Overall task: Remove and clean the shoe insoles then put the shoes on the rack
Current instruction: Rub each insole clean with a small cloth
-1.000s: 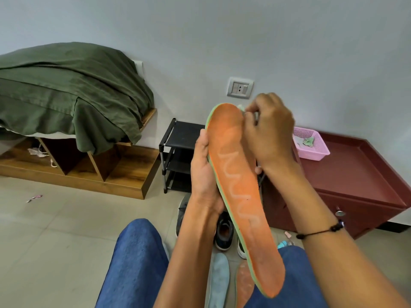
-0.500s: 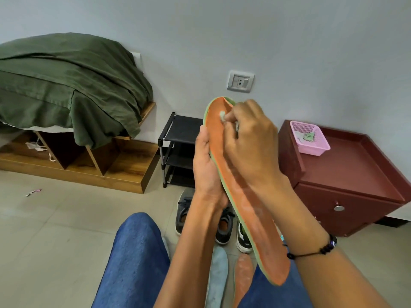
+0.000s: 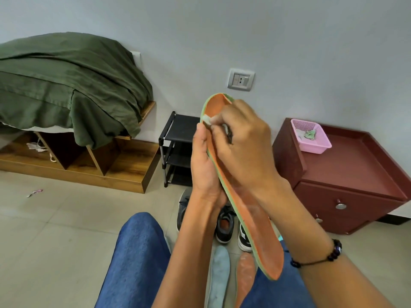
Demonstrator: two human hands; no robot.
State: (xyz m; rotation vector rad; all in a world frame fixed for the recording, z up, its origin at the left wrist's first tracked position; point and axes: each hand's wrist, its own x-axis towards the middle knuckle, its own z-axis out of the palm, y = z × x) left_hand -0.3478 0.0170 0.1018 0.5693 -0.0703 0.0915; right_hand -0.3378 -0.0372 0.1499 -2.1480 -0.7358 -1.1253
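- Since a second ago, my right hand (image 3: 242,145) has slid from the top tip of the orange insole (image 3: 251,216) down its face, and it now rubs just below that tip.
- My right fingers are curled round a small whitish wipe (image 3: 208,119), pinching it and pressing it against the insole's orange surface.
- My left hand (image 3: 205,167) sits behind the insole, palm against its back and fingers wrapped round its upper half.
- The insole stands steeply tilted in front of the black shoe rack (image 3: 178,138), its lower end hanging free above my knees.
- It looks light, thin and floppy, a foam sheet with a green edge, so I judge it would bend away from any push that has no support behind it.
- Best hold, I think, is flat behind the spot being wiped, moving the backing hand as the wipe moves.
- Below the insole, the dark shoes (image 3: 224,227) wait on the floor between it and the rack, with two more insoles (image 3: 219,276) lying nearer me.
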